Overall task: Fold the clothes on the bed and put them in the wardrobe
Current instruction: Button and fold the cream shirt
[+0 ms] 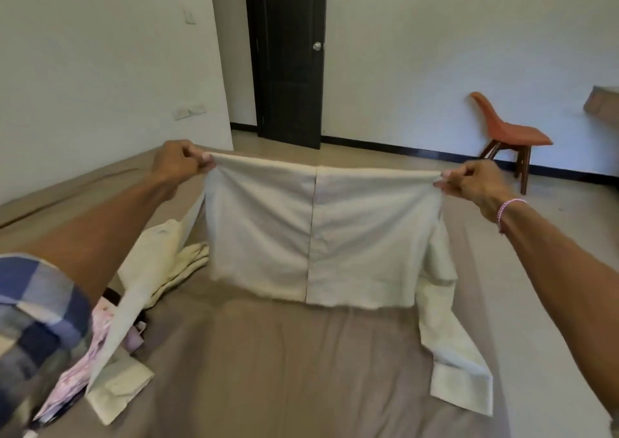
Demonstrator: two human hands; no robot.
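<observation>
A cream long-sleeved shirt (318, 230) hangs stretched out above the brown bed (274, 370). My left hand (179, 161) pinches its top left corner and my right hand (469, 183) pinches its top right corner. Both sleeves droop down, and their cuffs lie on the sheet at the left and right. A second cream garment (170, 260) lies crumpled on the bed behind the left sleeve. A pink patterned garment (83, 364) lies at the bed's left edge, partly under the sleeve. No wardrobe is in view.
A dark door (288, 55) stands at the back of the room. An orange chair (509, 132) stands against the right wall. A pale wall (100, 69) runs along the bed's left side. Tiled floor lies beyond the bed's far edge.
</observation>
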